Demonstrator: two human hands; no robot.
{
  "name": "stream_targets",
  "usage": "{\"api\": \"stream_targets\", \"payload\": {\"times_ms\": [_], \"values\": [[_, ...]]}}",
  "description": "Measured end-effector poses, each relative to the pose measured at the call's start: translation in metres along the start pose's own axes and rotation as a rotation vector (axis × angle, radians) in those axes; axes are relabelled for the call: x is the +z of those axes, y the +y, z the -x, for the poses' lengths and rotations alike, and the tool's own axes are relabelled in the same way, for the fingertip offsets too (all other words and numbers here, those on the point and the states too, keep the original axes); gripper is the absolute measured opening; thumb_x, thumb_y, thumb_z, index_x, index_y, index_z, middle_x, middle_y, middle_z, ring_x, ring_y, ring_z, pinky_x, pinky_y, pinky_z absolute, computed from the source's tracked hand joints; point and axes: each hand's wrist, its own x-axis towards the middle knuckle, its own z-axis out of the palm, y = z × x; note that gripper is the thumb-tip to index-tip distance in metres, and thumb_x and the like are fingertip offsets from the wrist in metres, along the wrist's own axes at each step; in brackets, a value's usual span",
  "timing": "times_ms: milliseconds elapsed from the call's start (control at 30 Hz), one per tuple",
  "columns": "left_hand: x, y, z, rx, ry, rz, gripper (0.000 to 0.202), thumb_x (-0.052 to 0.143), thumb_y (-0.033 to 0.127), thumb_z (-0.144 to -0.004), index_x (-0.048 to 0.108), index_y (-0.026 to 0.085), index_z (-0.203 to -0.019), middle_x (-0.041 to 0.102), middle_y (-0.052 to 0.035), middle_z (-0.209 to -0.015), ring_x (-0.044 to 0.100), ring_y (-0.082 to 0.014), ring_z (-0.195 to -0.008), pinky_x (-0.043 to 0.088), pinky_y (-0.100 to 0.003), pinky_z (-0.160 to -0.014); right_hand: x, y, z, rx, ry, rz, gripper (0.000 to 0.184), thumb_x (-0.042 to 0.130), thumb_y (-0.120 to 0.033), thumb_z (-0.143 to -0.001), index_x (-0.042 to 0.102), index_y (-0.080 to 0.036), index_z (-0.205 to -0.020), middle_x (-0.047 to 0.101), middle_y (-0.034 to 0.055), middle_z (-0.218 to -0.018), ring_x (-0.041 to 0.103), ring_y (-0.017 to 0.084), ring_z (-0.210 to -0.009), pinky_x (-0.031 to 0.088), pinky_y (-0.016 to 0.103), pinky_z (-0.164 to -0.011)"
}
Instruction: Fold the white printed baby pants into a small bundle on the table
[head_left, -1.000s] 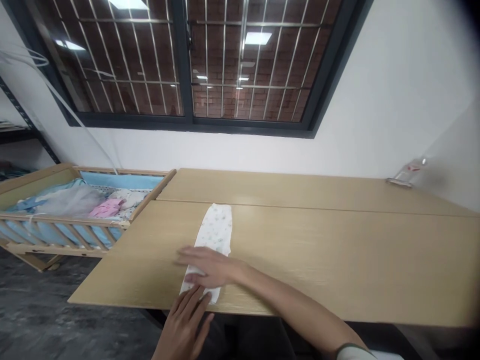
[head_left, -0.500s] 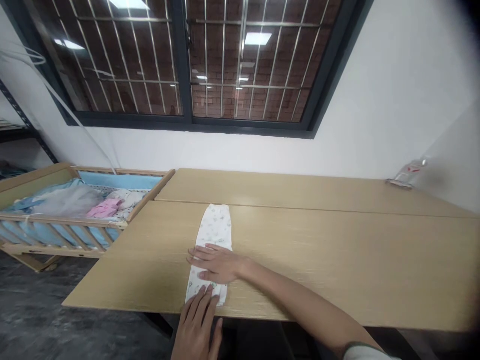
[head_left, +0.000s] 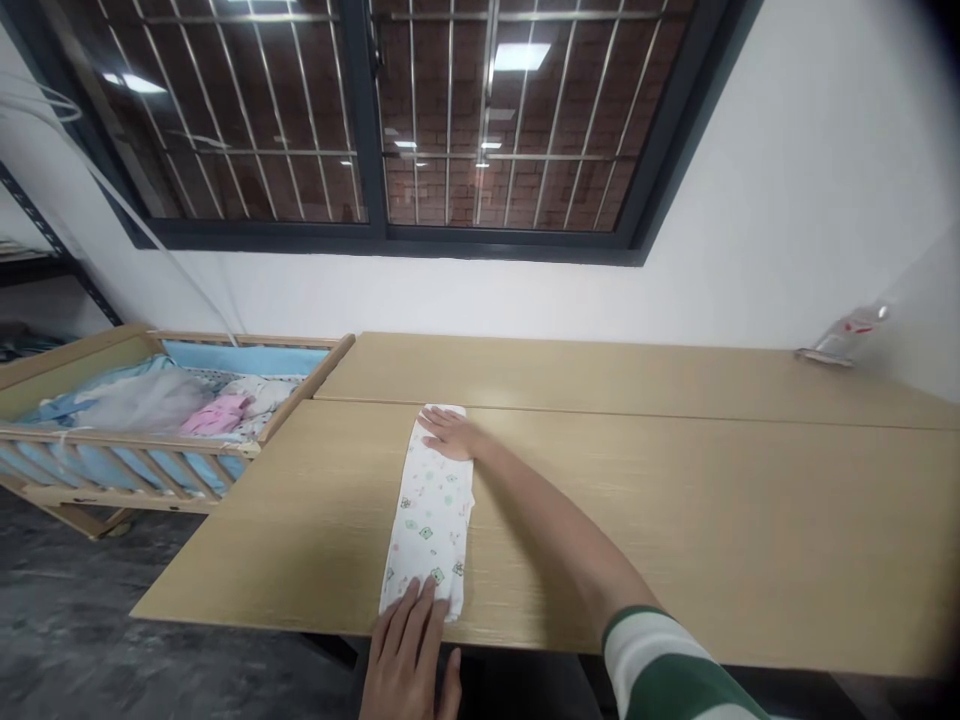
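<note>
A long, narrow folded piece of white cloth (head_left: 429, 515) with a small green and pink print lies flat on the wooden table (head_left: 637, 520), running from the front edge toward the back. My right hand (head_left: 448, 432) rests flat on its far end, fingers spread and pointing left. At the near end, the fingertips of my left hand (head_left: 410, 645) press on the cloth by the table's front edge, fingers stretched out. Neither hand grips anything. The far edge of the cloth is partly covered by my right hand.
To the left stands a wooden crib (head_left: 251, 450) with blue lining, holding pink clothing (head_left: 217, 413) and white netting (head_left: 142, 400). A clear plastic package (head_left: 844, 337) lies at the table's back right corner. Behind is a white wall with a barred window (head_left: 382, 240).
My right hand has slid from the middle of the cloth to its far end. The cloth's far end now looks straighter and flatter. My left hand stays at the near end.
</note>
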Motion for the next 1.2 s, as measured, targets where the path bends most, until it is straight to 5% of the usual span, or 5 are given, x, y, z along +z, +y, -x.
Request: {"api": "stream_targets", "payload": {"times_ms": [467, 667, 833, 1067, 1200], "values": [[-0.01, 0.009, -0.023, -0.075, -0.081, 0.149, 0.037, 0.059, 0.032, -0.093, 0.062, 0.021, -0.128, 0.068, -0.0117, -0.133, 0.062, -0.0303, -0.124, 0.058, -0.044, -0.092, -0.011, 0.006, 0.006, 0.002, 0.271, 0.007, 0.057, 0.039, -0.039, -0.104, 0.038, -0.014, -0.156, 0.029, 0.014, -0.166, 0.02, 0.028, -0.155, 0.009, 0.047, -0.127], [-0.03, -0.024, -0.027, -0.186, -0.093, 0.317, 0.025, 0.052, 0.028, -0.098, 0.063, 0.023, -0.12, 0.071, -0.0099, -0.123, 0.066, -0.0254, -0.116, 0.058, -0.044, -0.094, -0.027, -0.038, 0.08, -0.018, 0.382, -0.071, 0.046, 0.045, -0.027, -0.099, 0.052, -0.015, -0.143, 0.048, 0.0177, -0.152, 0.045, 0.031, -0.139, 0.033, 0.051, -0.117], [-0.032, -0.051, -0.019, -0.055, -0.144, 0.384, 0.022, 0.053, 0.023, -0.099, 0.063, 0.025, -0.118, 0.071, -0.0063, -0.123, 0.067, -0.022, -0.115, 0.058, -0.04, -0.097, -0.023, -0.096, 0.159, -0.204, 0.145, -0.253, 0.029, 0.048, -0.024, -0.099, 0.073, -0.018, -0.113, 0.073, 0.0098, -0.111, 0.068, 0.024, -0.102, 0.052, 0.038, -0.093], [-0.034, -0.055, -0.013, 0.098, -0.13, 0.296, 0.029, 0.056, 0.03, -0.099, 0.061, 0.023, -0.127, 0.072, -0.008, -0.124, 0.068, -0.0222, -0.114, 0.06, -0.036, -0.094, 0.011, -0.142, 0.233, -0.278, 0.06, -0.071, 0.061, 0.059, -0.053, -0.095, 0.055, -0.017, -0.145, 0.05, 0.0184, -0.153, 0.044, 0.034, -0.144, 0.034, 0.051, -0.12], [-0.044, -0.055, -0.017, 0.202, -0.111, 0.36, 0.029, 0.045, 0.012, -0.1, 0.065, 0.024, -0.116, 0.076, -0.0053, -0.11, 0.072, -0.016, -0.096, 0.06, -0.028, -0.086, 0.028, -0.152, 0.256, -0.254, 0.065, 0.024, 0.056, 0.055, -0.036, -0.099, 0.048, -0.017, -0.15, 0.045, 0.0193, -0.156, 0.037, 0.035, -0.148, 0.033, 0.053, -0.12]]}}
